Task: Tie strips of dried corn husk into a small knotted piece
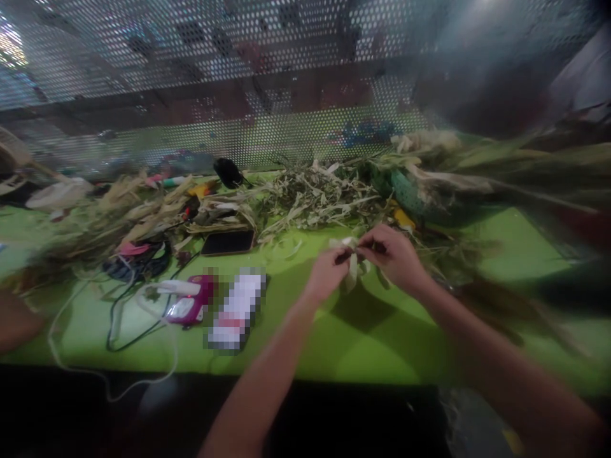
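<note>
Left hand (pixel 328 273) and right hand (pixel 394 256) were basically together, fingertips pinched on a pale husk-like strip (pixel 352 275) dangling right between them, over the green table (pixel 382 356), with a messy dried-plant heap (pixel 324 194) toward its far edge.
</note>
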The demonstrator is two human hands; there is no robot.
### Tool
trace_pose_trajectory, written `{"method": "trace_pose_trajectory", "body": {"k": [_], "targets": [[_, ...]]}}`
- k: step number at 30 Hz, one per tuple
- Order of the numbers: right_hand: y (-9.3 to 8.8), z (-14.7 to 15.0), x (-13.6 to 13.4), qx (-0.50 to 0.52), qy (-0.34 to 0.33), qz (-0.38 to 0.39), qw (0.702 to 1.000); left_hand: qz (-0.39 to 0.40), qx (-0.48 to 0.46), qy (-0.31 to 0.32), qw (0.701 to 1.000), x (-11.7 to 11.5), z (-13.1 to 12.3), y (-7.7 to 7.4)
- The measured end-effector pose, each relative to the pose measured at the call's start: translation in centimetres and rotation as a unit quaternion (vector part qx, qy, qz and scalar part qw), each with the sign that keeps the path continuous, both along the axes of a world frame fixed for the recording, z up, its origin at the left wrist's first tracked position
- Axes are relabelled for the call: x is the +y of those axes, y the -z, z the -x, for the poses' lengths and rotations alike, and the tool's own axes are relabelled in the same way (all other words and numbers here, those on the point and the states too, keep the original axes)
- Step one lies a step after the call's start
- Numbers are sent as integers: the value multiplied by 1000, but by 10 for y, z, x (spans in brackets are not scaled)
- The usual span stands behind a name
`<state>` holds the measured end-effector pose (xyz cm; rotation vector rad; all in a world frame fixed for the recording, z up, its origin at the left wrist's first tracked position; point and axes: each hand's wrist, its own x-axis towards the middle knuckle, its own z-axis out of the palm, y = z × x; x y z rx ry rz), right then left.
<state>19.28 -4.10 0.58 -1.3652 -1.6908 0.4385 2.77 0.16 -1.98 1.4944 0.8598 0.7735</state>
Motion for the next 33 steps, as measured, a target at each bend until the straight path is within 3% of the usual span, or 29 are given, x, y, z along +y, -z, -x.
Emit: {"method": "trace_pose_trajectory", "body": {"k": [4,10,13,15,17,19,23,27,30,33], "targets": [[3,5,0,-8,-14,-2,1000,4,11,13,1000,1,1,1],[-5,10,-7,72,92,-21,993,150,-129,-72,978,2,0,0],[-2,12,-6,188,51,97,976,177,-178,-116,961,5,1,-1],[4,14,-4,269,-4,180,946,184,-197,-126,955,7,1,-1],[11,16,-2,322,-42,221,920,202,-215,-133,946,7,2,-2],[15,18,1,335,-57,230,912,228,-235,-141,934,7,2,-4],[18,17,3,266,-61,246,930,268,-264,-160,912,7,5,-12],[17,11,3,88,-84,264,957,279,-268,-167,907,9,8,-15],[13,6,1,-54,-57,172,982,215,-237,-177,931,11,9,-11],[6,7,-3,-49,-1,81,995,101,-170,-183,963,11,9,-5]]}}
